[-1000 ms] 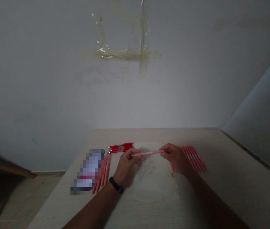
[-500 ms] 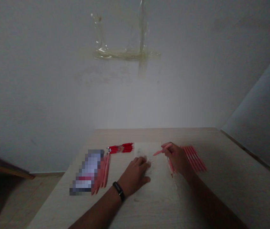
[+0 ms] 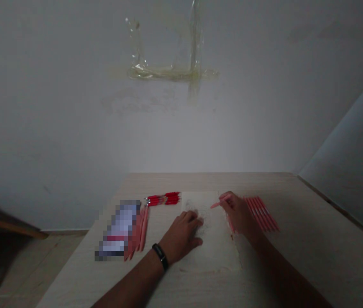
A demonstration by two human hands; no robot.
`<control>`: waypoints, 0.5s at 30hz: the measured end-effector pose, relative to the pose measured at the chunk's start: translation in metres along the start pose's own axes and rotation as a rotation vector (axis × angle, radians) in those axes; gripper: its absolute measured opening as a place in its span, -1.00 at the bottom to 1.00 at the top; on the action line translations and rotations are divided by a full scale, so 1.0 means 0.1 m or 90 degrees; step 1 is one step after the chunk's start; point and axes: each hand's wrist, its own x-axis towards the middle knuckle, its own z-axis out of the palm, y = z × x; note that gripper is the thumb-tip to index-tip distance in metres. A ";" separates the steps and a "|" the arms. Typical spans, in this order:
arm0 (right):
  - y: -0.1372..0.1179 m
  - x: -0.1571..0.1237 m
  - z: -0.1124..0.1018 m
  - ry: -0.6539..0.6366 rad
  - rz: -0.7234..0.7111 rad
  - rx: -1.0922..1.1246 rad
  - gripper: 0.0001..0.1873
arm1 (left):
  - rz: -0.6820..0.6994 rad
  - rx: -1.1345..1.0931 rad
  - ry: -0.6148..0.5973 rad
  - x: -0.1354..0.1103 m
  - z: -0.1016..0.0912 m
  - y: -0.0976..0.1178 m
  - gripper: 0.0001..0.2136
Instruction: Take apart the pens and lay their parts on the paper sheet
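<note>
My left hand (image 3: 183, 235) lies flat on a sheet of paper (image 3: 211, 252) on the table, fingers spread, holding nothing. A black band sits on its wrist. My right hand (image 3: 237, 211) grips a pink pen (image 3: 217, 202) near the paper's far right corner, the pen pointing left and up. A second pink pen (image 3: 231, 224) lies under that hand. Right of it is a row of several pink-red pens (image 3: 261, 212). Faint scribbles mark the paper between my hands.
A bundle of red pen parts (image 3: 163, 199) lies at the paper's far left. Pink barrels (image 3: 139, 231) and a blurred packet (image 3: 119, 231) lie left of my left hand. The wooden table (image 3: 296, 256) meets a white wall with old tape (image 3: 168, 72). Floor shows at left.
My left hand let go of the pink pen and came down flat on the paper. My right hand kept the pen and now holds it alone, tilted.
</note>
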 end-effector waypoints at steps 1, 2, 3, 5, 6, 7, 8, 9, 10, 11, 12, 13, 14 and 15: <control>-0.01 0.00 -0.02 0.014 0.003 -0.011 -0.80 | -0.001 -0.001 0.003 0.00 0.00 0.00 -0.48; -0.03 0.01 -0.04 0.033 0.005 -0.018 -0.80 | -0.001 -0.003 0.005 0.00 0.01 -0.01 -0.48; -0.04 0.01 -0.06 0.050 0.009 -0.020 -0.80 | 0.000 -0.005 0.007 0.00 0.00 -0.01 -0.48; -0.07 0.02 -0.09 0.062 0.021 0.002 -0.79 | 0.004 -0.018 0.014 0.01 -0.01 0.01 -0.48; -0.09 0.02 -0.09 0.052 0.029 0.029 -0.78 | 0.005 -0.032 0.024 0.01 -0.03 0.02 -0.50; -0.10 0.01 -0.09 0.037 0.035 0.069 -0.78 | 0.004 -0.053 0.037 0.02 -0.04 0.03 -0.53; -0.11 0.00 -0.07 0.016 0.040 0.120 -0.77 | 0.001 -0.082 0.055 0.02 -0.06 0.05 -0.57; -0.13 -0.01 -0.05 -0.009 0.042 0.175 -0.76 | -0.007 -0.123 0.075 0.03 -0.08 0.07 -0.61; -0.14 -0.03 -0.02 -0.037 0.042 0.228 -0.76 | -0.018 -0.176 0.095 0.03 -0.09 0.09 -0.62; -0.16 -0.05 0.02 -0.065 0.039 0.270 -0.76 | -0.035 -0.233 0.116 0.04 -0.11 0.11 -0.64; -0.17 -0.07 0.06 -0.093 0.034 0.294 -0.76 | -0.053 -0.291 0.135 0.05 -0.12 0.12 -0.65; -0.19 -0.09 0.11 -0.119 0.025 0.301 -0.76 | -0.069 -0.348 0.154 0.05 -0.12 0.13 -0.67; -0.21 -0.11 0.14 -0.140 0.015 0.295 -0.76 | -0.080 -0.402 0.173 0.06 -0.13 0.14 -0.70; -0.23 -0.12 0.17 -0.157 0.004 0.282 -0.76 | -0.085 -0.452 0.193 0.07 -0.13 0.14 -0.72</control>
